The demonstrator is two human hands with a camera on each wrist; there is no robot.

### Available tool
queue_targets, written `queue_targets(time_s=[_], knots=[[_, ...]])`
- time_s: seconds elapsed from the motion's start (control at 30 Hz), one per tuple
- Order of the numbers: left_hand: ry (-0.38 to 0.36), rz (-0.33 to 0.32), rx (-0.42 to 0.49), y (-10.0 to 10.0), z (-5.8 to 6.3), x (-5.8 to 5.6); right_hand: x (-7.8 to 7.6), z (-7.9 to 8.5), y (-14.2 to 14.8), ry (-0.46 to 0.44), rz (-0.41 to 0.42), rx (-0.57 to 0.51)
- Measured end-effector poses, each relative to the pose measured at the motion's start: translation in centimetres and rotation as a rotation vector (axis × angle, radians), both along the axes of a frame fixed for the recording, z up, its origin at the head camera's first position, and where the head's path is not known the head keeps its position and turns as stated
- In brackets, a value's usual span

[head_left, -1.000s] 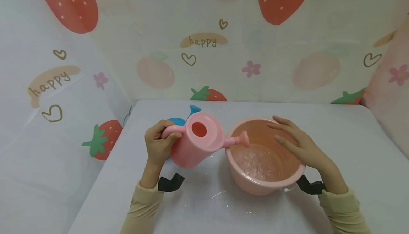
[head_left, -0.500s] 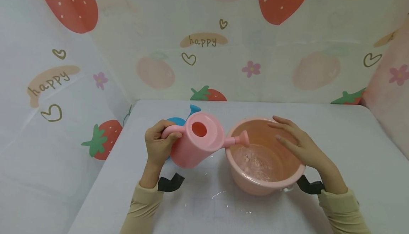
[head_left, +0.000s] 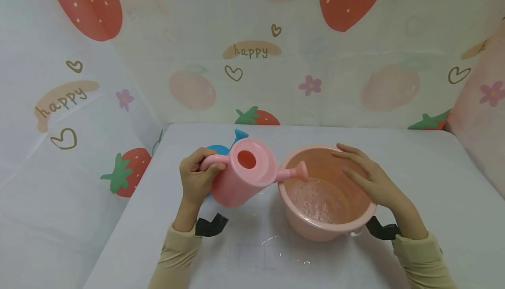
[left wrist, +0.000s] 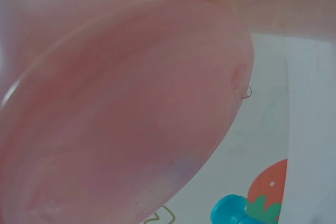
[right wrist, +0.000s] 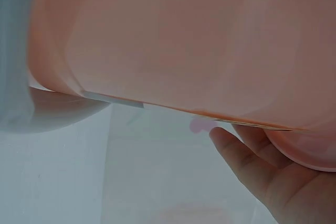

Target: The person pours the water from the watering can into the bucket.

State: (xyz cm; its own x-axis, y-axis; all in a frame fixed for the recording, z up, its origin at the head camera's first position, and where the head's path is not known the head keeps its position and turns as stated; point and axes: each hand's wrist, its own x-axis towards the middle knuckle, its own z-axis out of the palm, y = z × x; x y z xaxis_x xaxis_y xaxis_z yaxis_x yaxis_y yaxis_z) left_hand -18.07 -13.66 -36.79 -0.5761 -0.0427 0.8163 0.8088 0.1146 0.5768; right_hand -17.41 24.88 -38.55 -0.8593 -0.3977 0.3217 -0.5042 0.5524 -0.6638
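Note:
My left hand [head_left: 198, 176] grips the handle of a pink watering can [head_left: 241, 188], tilted to the right. Its spout reaches over the left rim of a pink bucket [head_left: 296, 219], with the sprinkler head inside the opening. Rippling water [head_left: 319, 199] covers the bucket's floor. In the left wrist view, the can's underside [left wrist: 136, 108] fills most of the frame and a drop clings to its edge. My right hand [head_left: 372, 177] rests on the bucket's right rim, fingers straight and spread. The right wrist view shows its fingers [right wrist: 241, 161] beside the bucket's outer wall [right wrist: 173, 40].
Behind the pink can stands a blue watering can [head_left: 218, 149], mostly hidden, its blue spout [head_left: 240, 135] showing. Water drops [head_left: 270, 240] dot the white table [head_left: 252, 262] in front of the bucket. A strawberry-printed backdrop [head_left: 300, 61] closes off the back and sides.
The ripples on the water in the bucket shift from frame to frame. Both hands, the tilted can and the bucket stay almost in place.

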Motion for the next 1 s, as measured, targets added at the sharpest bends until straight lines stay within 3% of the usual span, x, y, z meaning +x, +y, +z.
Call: queue_targets(time_s=[0.5,1.0], knots=[[-0.005,0.030,-0.021,0.01,-0.13,0.06,-0.18,-0.23,0.10,0.009,0.018,-0.019],[-0.004,0.016,-0.013,0.03,0.03,0.15,-0.17,-0.23,0.17,-0.003,0.004,-0.014]])
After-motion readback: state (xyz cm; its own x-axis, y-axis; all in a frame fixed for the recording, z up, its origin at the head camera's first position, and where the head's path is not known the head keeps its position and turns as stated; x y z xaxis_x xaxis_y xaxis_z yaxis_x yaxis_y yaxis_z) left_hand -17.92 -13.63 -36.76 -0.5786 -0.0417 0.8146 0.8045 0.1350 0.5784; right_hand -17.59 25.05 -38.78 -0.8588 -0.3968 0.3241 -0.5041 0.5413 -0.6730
